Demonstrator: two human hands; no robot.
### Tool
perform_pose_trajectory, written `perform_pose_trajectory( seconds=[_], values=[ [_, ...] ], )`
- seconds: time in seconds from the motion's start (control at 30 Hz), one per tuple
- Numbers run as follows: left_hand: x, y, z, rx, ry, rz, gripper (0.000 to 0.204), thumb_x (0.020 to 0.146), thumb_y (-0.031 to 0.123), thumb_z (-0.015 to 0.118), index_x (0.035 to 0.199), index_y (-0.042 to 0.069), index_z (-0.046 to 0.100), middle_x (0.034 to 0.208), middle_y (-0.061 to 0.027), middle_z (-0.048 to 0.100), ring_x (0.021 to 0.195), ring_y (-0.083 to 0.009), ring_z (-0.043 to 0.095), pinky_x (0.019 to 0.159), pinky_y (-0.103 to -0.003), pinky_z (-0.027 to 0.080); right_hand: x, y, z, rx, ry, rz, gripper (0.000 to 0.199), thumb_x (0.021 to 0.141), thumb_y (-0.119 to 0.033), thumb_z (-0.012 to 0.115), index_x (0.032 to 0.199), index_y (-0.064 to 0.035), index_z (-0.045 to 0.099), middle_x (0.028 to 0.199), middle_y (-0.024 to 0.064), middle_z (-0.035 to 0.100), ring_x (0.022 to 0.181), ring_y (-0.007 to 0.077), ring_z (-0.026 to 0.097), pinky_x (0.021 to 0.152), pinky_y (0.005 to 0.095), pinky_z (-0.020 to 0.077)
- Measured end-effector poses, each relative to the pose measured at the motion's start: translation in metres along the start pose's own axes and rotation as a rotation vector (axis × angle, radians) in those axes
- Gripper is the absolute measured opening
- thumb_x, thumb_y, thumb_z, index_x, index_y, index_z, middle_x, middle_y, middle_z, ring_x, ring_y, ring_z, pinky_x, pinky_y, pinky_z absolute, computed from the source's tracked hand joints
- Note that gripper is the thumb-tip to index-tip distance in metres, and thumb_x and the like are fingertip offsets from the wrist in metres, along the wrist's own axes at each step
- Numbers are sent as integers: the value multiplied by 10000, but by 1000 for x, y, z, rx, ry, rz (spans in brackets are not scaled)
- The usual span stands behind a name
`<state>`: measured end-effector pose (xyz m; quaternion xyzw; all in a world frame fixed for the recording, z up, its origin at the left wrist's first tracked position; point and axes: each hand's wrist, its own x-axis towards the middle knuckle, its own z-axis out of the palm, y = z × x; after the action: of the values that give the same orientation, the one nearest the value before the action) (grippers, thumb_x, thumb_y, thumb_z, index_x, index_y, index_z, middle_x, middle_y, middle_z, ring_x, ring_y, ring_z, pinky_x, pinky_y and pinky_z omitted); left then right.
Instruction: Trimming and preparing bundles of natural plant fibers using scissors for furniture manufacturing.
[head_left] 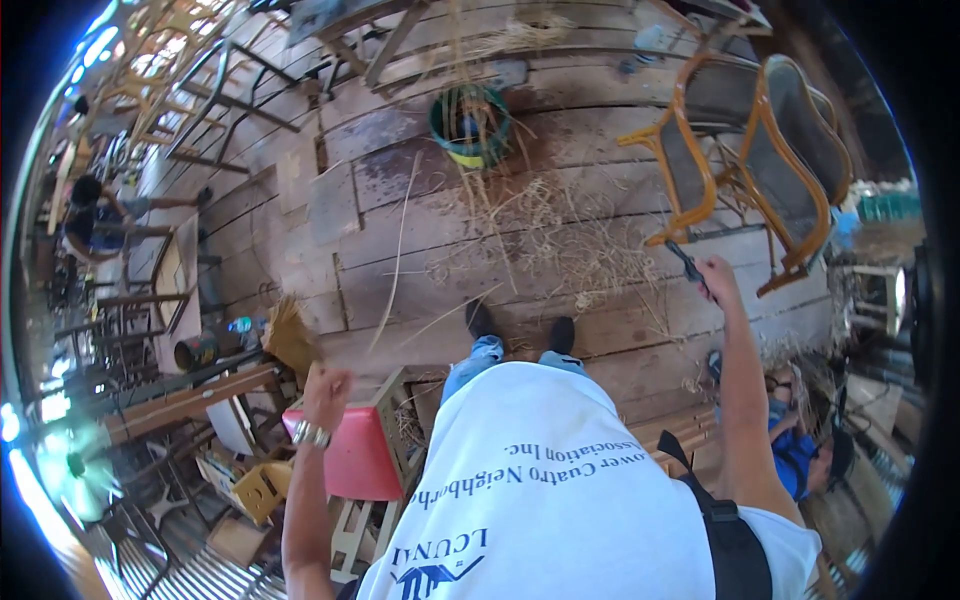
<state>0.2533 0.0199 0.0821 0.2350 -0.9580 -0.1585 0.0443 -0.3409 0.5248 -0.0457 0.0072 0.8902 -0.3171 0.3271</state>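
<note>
My right hand (716,279) is stretched out to the right, its fingers wrapped round a dark hand tool (686,262) that looks like pliers or cutters. On the left, my left hand (328,394), with a metal watch on the wrist, is closed. Just beyond its fingers is a tan, fan-shaped piece with a ragged edge (291,335). Whether the hand grips that piece or something hidden, I cannot tell. A red-cushioned seat (358,455) is below and beside this hand. Close to the right hand stands a wooden-framed chair (690,165) with dark panels.
Loose pale strips (575,235) litter the plank floor (390,215) ahead of my feet. A green bucket (440,112) holds more strips. Bare chair frames (225,105) stand at far left. One person (95,215) sits at left, another (795,455) at lower right.
</note>
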Motion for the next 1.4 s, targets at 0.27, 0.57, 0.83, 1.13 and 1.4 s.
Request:
perform_pose_trajectory(
  seconds=[0.27, 0.57, 0.83, 1.13, 1.4],
  values=[
    [157, 31, 75, -1410, 213, -714, 215, 935, 190, 621, 1083, 37, 642, 979, -55, 685, 751, -142, 634, 650, -267, 516, -44, -18, 86, 119, 26, -48, 190, 987, -261, 518, 952, -87, 448, 586, 70, 553, 380, 129, 476, 321, 262, 344],
    [301, 86, 96, -1658, -77, -538, 250, 933, 103, 603, 1178, 77, 558, 1092, -96, 667, 887, -233, 678, 738, -364, 570, -91, -110, 95, 317, -418, -208, 208, 987, -292, 529, 978, -85, 532, 695, 39, 600, 500, 82, 516, 424, 223, 396],
    [363, 179, 76, -1502, -254, -390, 198, 936, 92, 603, 1119, 49, 540, 1009, -98, 668, 797, -239, 691, 648, -362, 602, -143, -170, 167, 696, -985, -208, 207, 972, -292, 576, 954, -95, 517, 736, 86, 633, 489, 88, 508, 434, 229, 397],
    [377, 189, 92, -1322, -251, -292, 202, 933, 92, 611, 1116, 30, 555, 1027, -110, 680, 744, -180, 692, 596, -304, 588, -190, -179, 210, 906, -1222, -87, 210, 968, -322, 581, 931, -122, 526, 701, 100, 622, 451, 109, 474, 414, 228, 356],
    [368, 183, 89, -1272, -274, -317, 225, 936, 92, 603, 1141, 18, 549, 1030, -103, 684, 749, -159, 689, 587, -281, 582, -169, -172, 211, 852, -1052, -63, 225, 955, -326, 602, 946, -117, 519, 691, 90, 604, 467, 104, 459, 426, 228, 361]
  ],
)
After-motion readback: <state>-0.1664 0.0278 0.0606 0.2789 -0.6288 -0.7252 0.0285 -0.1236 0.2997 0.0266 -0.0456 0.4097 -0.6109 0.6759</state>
